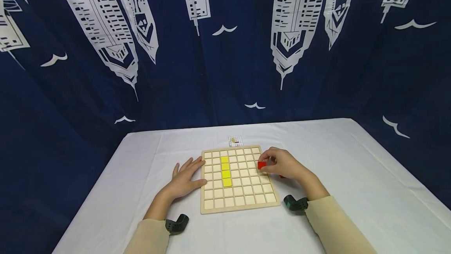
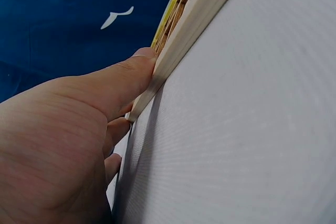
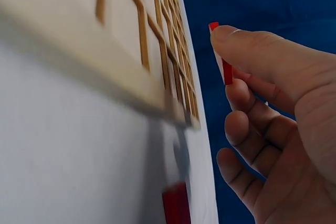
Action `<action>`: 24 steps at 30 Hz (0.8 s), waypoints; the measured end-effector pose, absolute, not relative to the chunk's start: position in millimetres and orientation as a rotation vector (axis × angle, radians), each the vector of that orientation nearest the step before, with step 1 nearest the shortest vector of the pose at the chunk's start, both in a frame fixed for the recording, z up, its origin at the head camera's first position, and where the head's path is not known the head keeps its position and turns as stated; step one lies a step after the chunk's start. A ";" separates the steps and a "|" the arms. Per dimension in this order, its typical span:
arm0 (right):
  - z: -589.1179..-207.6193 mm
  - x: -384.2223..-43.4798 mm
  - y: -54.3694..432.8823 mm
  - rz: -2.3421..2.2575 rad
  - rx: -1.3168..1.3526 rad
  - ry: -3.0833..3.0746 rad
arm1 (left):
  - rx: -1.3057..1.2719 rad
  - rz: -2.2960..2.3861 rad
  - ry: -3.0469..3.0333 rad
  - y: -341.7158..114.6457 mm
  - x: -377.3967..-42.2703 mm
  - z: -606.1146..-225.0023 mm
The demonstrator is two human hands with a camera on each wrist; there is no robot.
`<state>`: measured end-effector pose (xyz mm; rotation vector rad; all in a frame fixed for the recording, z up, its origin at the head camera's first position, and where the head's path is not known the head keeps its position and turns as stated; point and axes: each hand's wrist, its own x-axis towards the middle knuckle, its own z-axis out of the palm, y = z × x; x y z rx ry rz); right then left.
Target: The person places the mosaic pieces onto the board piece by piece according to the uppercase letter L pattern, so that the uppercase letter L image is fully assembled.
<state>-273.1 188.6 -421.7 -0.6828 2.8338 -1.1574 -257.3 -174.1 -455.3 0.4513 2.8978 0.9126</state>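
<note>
A wooden grid board lies on the table, with a column of several yellow square tiles left of its middle. My left hand touches the board's left edge, fingers spread and fairly straight; in the left wrist view its thumb presses the wooden rim. Over the board's right side, my right hand pinches a red square tile between thumb and fingers. The right wrist view shows that tile edge-on, raised off the board, the other fingers loosely bent. Another red piece lies on the table beside the board, mostly hidden under the right hand in the head view.
Beyond the board's far edge lies a small printed grid card with a coloured pattern. A white cloth covers the table. Behind it hangs a dark blue curtain with white building prints. Each wrist wears a black device.
</note>
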 end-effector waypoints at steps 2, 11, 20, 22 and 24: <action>-421.0 -271.2 183.0 -1.165 -0.701 2.820 | 0.449 0.918 2.896 -173.7 -257.0 -455.2; -422.8 -261.4 158.9 -1.148 -0.801 2.767 | 0.462 0.921 2.898 -173.5 -255.3 -454.4; -422.6 -252.9 140.1 -1.075 -0.925 2.771 | 0.469 0.940 2.892 -173.5 -255.8 -453.9; -423.3 -251.2 136.1 -1.050 -0.909 2.778 | 0.467 0.941 2.892 -173.5 -255.8 -454.2; -424.5 -250.1 131.8 -1.023 -0.903 2.788 | 0.466 0.940 2.896 -173.8 -255.6 -454.5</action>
